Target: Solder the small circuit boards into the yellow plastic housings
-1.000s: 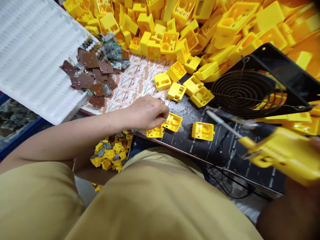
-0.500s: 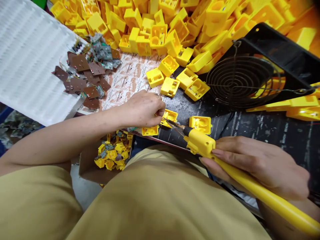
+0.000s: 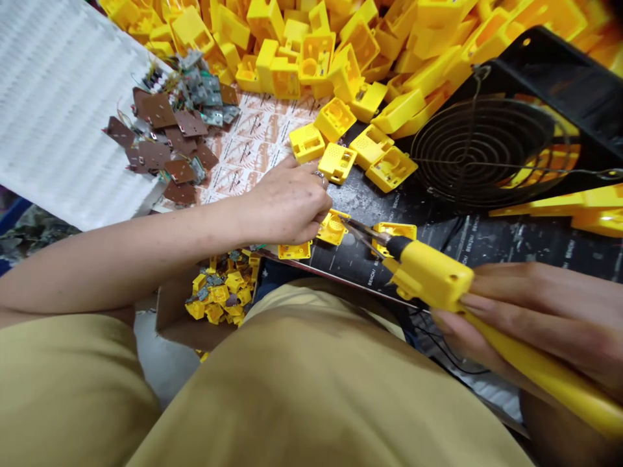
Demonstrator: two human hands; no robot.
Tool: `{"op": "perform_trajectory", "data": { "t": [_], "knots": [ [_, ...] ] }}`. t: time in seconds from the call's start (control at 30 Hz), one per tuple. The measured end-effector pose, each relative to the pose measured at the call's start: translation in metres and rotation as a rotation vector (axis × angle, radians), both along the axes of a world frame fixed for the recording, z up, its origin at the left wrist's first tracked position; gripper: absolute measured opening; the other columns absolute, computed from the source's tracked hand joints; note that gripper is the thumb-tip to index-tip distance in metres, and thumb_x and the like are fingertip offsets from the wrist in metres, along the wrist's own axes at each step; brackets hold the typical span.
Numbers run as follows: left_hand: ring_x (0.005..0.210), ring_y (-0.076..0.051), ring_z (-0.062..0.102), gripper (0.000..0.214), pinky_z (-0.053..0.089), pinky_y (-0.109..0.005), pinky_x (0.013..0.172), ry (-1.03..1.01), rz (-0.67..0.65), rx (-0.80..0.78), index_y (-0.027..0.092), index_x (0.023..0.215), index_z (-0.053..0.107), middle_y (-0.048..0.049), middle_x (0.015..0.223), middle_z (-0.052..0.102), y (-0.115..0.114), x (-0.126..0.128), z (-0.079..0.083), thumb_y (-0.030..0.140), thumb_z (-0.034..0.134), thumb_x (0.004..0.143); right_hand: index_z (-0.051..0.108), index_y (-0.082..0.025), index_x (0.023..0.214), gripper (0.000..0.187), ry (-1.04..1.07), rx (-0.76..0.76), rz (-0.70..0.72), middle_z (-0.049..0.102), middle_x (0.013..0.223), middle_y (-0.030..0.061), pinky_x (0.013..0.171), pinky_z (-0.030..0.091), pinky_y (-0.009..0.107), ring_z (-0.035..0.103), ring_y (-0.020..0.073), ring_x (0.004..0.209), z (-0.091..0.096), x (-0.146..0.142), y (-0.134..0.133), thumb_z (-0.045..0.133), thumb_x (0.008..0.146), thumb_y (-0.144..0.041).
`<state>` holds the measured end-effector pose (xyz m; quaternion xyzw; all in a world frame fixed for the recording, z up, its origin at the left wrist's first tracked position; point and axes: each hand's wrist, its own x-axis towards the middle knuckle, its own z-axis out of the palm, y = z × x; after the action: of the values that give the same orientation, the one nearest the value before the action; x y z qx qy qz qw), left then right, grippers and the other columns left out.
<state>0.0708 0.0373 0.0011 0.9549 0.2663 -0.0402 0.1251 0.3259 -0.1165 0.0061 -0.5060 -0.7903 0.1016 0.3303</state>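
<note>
My left hand has its fingers closed at the left side of a small yellow plastic housing near the bench edge. The housing's open side faces up, and my fingertips are partly hidden. In my right hand is a yellow soldering iron with a black collar and a thin metal tip. That tip points left and lies just at the right side of the housing; whether it touches cannot be made out. A second open housing sits behind the iron's tip, and another is below my left wrist.
Yellow housings are heaped along the back. A black fan with a wire guard stands at right. Brown and grey circuit boards lie beside white foam. Below the bench edge, a cardboard box holds housings and boards.
My right hand has drawn the soldering iron to the right, so its tip has come out from inside the housing toward its right side. My left hand stays at the housing.
</note>
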Motion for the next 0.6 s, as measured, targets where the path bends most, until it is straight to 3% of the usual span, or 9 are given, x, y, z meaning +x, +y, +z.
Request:
{"op": "perform_trajectory", "data": {
  "t": [0.13,0.2,0.3,0.4,0.5,0.6],
  "knots": [
    [0.099,-0.028,0.058,0.017,0.044,-0.043,0.090,-0.013,-0.001,-0.017,0.020,0.068,0.068,-0.0042,0.076,0.065,0.001,0.001,0.004,0.032,0.061,0.077,0.061,-0.025,0.097,0.025,-0.042,0.041,0.160,0.067,0.081,0.0005,0.056,0.053,0.023,0.064,0.0119,0.067,-0.001,0.006,0.008,0.076,0.077,-0.024],
    [0.101,-0.029,0.057,0.015,0.044,-0.045,0.091,0.004,0.001,-0.010,0.019,0.067,0.067,-0.0047,0.078,0.065,0.000,0.001,0.004,0.029,0.062,0.076,0.059,-0.022,0.099,0.023,-0.052,0.075,0.177,0.067,0.081,0.0011,0.055,0.052,0.022,0.063,0.0104,0.067,-0.001,0.003,0.009,0.073,0.081,-0.021],
    [0.104,-0.030,0.056,0.012,0.044,-0.047,0.092,0.028,-0.006,0.008,0.019,0.068,0.066,-0.0052,0.081,0.065,-0.001,0.002,0.002,0.026,0.060,0.076,0.059,-0.021,0.094,0.015,-0.017,0.069,0.117,0.065,0.078,0.0009,0.054,0.051,0.023,0.061,0.0101,0.066,0.003,-0.008,0.006,0.070,0.084,-0.023],
    [0.105,-0.030,0.056,0.011,0.043,-0.048,0.093,0.029,-0.014,0.010,0.019,0.071,0.067,-0.0055,0.083,0.066,-0.003,0.004,0.003,0.026,0.060,0.077,0.062,-0.023,0.088,0.013,0.092,-0.068,-0.090,0.064,0.078,0.0006,0.051,0.051,0.024,0.062,0.0127,0.068,0.003,-0.018,0.001,0.073,0.080,-0.022],
    [0.101,-0.028,0.059,0.013,0.045,-0.045,0.091,-0.029,0.022,-0.019,0.020,0.079,0.069,-0.0049,0.090,0.068,0.000,-0.002,0.013,0.030,0.061,0.079,0.064,-0.029,0.106,0.028,0.109,-0.094,-0.181,0.066,0.081,0.0005,0.047,0.053,0.027,0.065,0.0154,0.062,-0.009,-0.010,0.000,0.074,0.080,-0.031],
    [0.091,-0.020,0.062,0.021,0.047,-0.037,0.085,-0.226,0.233,-0.030,0.019,0.091,0.070,-0.0035,0.094,0.069,0.008,-0.022,0.022,0.034,0.057,0.085,0.055,-0.034,0.126,0.049,-0.001,0.022,-0.131,0.071,0.094,0.0019,0.047,0.057,0.030,0.067,0.0182,0.062,-0.024,0.005,0.002,0.073,0.081,-0.039]
  ]
}}
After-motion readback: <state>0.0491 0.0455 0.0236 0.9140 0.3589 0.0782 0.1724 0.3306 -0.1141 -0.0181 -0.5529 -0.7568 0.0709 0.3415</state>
